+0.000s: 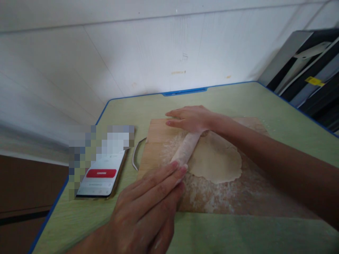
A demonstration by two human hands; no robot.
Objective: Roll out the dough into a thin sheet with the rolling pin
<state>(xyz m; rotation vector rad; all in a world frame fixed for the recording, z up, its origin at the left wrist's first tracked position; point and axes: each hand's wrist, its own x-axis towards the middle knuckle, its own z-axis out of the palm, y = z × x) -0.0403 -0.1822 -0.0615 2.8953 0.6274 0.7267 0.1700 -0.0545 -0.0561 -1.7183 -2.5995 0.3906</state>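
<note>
1. We noted a phone (102, 181) lying left.
2. Left hand (145, 204): straight fingers at the near end of the rolling pin (186, 149); whether gripping, we couldn't tell.
3. Right hand (192, 118) lay open over its far end.
4. Flattened dough (218, 158) lay right, on the board (156, 141).

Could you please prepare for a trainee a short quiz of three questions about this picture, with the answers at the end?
1. Multiple choice: what lies flat on the board, beside the floury cylinder?
A) a spoon
B) a sheet of dough
C) a knife

2. True or false: the right hand is at the far end of the cylinder, and the left hand is at its near end.

3. Short answer: on which side of the board, as pictured, does the phone lie?

Key: 1. B; 2. True; 3. The left side.
</note>
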